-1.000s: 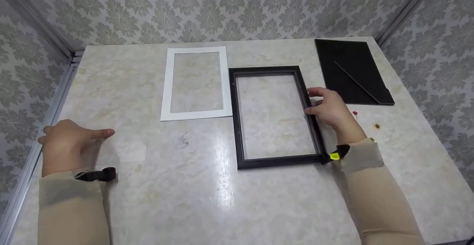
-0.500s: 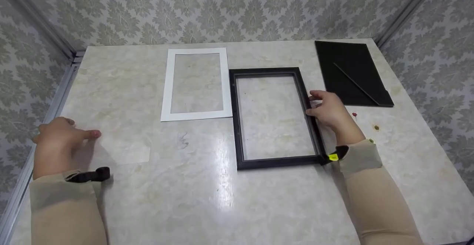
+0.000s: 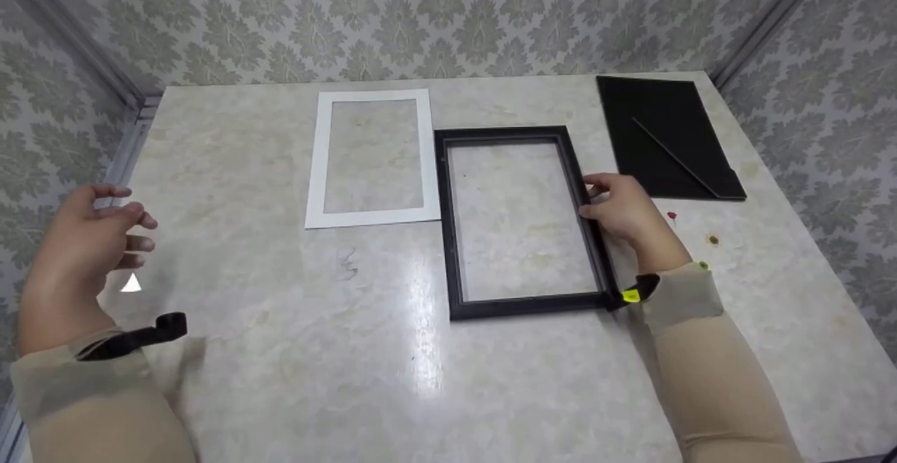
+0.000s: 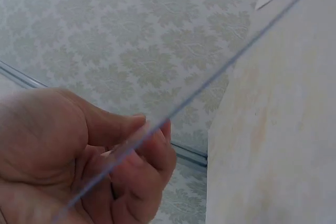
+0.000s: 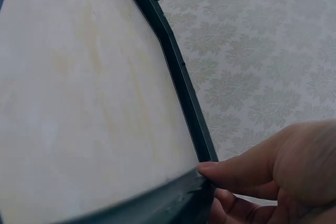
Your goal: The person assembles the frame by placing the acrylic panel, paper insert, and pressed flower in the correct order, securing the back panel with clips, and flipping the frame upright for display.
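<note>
At the table's left side my left hand (image 3: 80, 246) is raised and pinches a clear sheet. In the left wrist view the bluish edge of the clear sheet (image 4: 210, 80) runs diagonally past the thumb and fingertips; in the head view the sheet barely shows. A black picture frame (image 3: 525, 307) lies at the middle right with bare table visible through it. My right hand (image 3: 624, 214) grips its right side, thumb on the inner edge and fingers outside. The right wrist view shows the thumb (image 5: 236, 174) pressing on the frame's bar.
A white mat board (image 3: 319, 162) lies left of the frame, its corner right at the frame's side. At the back right is a black backing board (image 3: 652, 109) with a strut. A small red flower (image 3: 672, 215) and a yellowish flower (image 3: 712, 240) lie beyond the right wrist.
My left hand has risen and turned, lifting the clear sheet off the tabletop and moving it left. My right hand and the picture frame have stayed in place.
</note>
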`<state>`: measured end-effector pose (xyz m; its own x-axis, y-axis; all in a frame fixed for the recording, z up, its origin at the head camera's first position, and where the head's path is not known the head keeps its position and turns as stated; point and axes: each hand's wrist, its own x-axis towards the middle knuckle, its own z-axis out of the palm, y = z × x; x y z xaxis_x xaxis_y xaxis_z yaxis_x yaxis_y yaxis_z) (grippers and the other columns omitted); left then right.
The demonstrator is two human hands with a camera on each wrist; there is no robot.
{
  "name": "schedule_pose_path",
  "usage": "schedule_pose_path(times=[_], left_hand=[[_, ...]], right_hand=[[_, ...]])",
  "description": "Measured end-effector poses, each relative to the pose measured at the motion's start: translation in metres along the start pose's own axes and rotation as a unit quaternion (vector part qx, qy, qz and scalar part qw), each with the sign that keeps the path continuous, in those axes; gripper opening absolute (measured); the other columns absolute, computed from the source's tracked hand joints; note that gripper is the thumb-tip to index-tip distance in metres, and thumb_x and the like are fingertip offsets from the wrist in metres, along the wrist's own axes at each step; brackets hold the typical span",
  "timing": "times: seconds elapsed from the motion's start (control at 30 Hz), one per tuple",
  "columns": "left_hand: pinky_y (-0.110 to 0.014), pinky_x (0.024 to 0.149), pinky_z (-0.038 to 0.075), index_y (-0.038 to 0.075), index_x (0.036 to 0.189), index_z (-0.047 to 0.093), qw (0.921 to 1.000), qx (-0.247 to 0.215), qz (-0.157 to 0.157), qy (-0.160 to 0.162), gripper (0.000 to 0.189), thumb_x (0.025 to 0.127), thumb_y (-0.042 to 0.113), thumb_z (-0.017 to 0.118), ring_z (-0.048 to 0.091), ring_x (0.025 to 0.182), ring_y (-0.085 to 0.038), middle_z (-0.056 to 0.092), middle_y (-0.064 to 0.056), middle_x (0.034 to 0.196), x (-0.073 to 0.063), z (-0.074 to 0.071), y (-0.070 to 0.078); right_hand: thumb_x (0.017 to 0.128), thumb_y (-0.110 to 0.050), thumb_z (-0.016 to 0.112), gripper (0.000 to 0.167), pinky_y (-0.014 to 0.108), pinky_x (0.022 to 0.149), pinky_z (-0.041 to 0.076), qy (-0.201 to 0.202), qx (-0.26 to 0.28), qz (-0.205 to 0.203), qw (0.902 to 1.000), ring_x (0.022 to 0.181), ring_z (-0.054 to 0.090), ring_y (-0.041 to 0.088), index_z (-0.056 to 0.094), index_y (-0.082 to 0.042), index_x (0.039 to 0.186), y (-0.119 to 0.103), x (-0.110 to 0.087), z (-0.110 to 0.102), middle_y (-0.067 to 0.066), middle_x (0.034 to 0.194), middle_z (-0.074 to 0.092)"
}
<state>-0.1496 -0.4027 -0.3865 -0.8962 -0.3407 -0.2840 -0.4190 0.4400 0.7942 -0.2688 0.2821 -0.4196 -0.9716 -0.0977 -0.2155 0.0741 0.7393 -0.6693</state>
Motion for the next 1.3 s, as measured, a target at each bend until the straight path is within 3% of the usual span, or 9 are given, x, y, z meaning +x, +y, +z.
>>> schedule_pose_path(times=[0.17,0.27,0.33,0.47,0.63,0.87,1.03,1.17,1.3], left_hand=[[-0.026,0.063,0.063,0.029,0.155,0.036,0.9975,-0.067,0.020,0.010,0.037,0.121,0.035,0.049,0.072,0.071,-0.009,0.071,0.020,0.097,0.001,0.010,0.009],[-0.026,0.058,0.061,0.030,0.149,0.042,0.9894,-0.140,0.036,0.003,0.034,0.118,0.033,0.057,0.071,0.067,-0.012,0.073,0.015,0.095,0.001,0.013,0.013],[-0.026,0.055,0.059,0.029,0.143,0.047,0.9781,-0.201,0.052,-0.007,0.031,0.116,0.030,0.062,0.071,0.066,-0.013,0.075,0.010,0.094,-0.002,0.015,0.017],[-0.024,0.051,0.056,0.025,0.146,0.043,0.9476,-0.306,0.087,-0.035,0.038,0.115,0.024,0.065,0.070,0.064,-0.014,0.076,0.003,0.093,-0.014,0.027,0.037],[-0.023,0.048,0.058,0.023,0.146,0.047,0.9162,-0.375,0.124,-0.068,0.037,0.114,0.018,0.067,0.072,0.061,-0.016,0.077,-0.001,0.091,-0.022,0.058,0.064],[-0.022,0.048,0.058,0.023,0.149,0.057,0.8957,-0.419,0.133,-0.063,0.037,0.114,0.022,0.068,0.073,0.061,-0.015,0.075,-0.003,0.095,-0.030,0.111,0.106],[-0.019,0.048,0.057,0.024,0.156,0.060,0.8862,-0.431,0.162,-0.052,0.040,0.116,0.024,0.065,0.072,0.060,-0.013,0.072,-0.004,0.096,-0.039,0.147,0.136],[-0.017,0.047,0.056,0.024,0.161,0.058,0.8785,-0.442,0.167,-0.069,0.044,0.117,0.024,0.062,0.071,0.059,-0.010,0.070,-0.002,0.097,-0.044,0.176,0.150],[-0.018,0.046,0.056,0.023,0.163,0.056,0.8813,-0.438,0.164,-0.067,0.043,0.120,0.025,0.057,0.071,0.059,-0.010,0.071,-0.001,0.095,-0.048,0.203,0.153]], right_hand=[[0.105,-0.007,0.075,0.069,0.020,0.073,0.050,-0.007,-0.002,0.002,1.0000,0.102,0.063,0.024,0.049,0.002,0.168,0.002,-0.002,-0.001,0.026,0.140,0.065],[0.107,-0.007,0.074,0.070,0.023,0.072,0.054,-0.017,0.018,0.017,0.9995,0.101,0.063,0.023,0.047,-0.001,0.171,0.001,-0.002,-0.001,0.024,0.141,0.062],[0.107,-0.006,0.074,0.070,0.025,0.069,0.056,-0.021,0.035,0.026,0.9988,0.094,0.063,0.020,0.046,-0.003,0.172,0.000,-0.001,-0.001,0.023,0.141,0.060],[0.107,-0.006,0.075,0.070,0.026,0.066,0.058,-0.019,0.039,0.026,0.9987,0.084,0.062,0.016,0.047,-0.004,0.171,-0.003,-0.001,-0.002,0.024,0.141,0.061],[0.106,-0.006,0.075,0.069,0.027,0.064,0.058,-0.015,0.043,0.027,0.9986,0.077,0.061,0.015,0.049,-0.005,0.170,-0.001,-0.001,-0.001,0.024,0.136,0.062],[0.107,-0.008,0.076,0.067,0.025,0.063,0.057,-0.003,0.038,0.023,0.9990,0.076,0.061,0.014,0.053,-0.008,0.169,0.002,0.001,0.001,0.023,0.133,0.065],[0.106,-0.008,0.076,0.066,0.024,0.064,0.056,0.002,0.040,0.019,0.9990,0.076,0.060,0.013,0.053,-0.007,0.169,0.002,0.001,0.002,0.022,0.132,0.066],[0.108,-0.007,0.072,0.069,0.025,0.064,0.059,-0.018,0.075,0.030,0.9965,0.074,0.063,0.011,0.047,-0.008,0.172,0.001,-0.001,0.002,0.018,0.131,0.061],[0.110,-0.006,0.068,0.071,0.026,0.066,0.064,-0.041,0.112,0.045,0.9918,0.077,0.067,0.011,0.041,-0.011,0.176,0.001,-0.003,0.002,0.015,0.134,0.057]])
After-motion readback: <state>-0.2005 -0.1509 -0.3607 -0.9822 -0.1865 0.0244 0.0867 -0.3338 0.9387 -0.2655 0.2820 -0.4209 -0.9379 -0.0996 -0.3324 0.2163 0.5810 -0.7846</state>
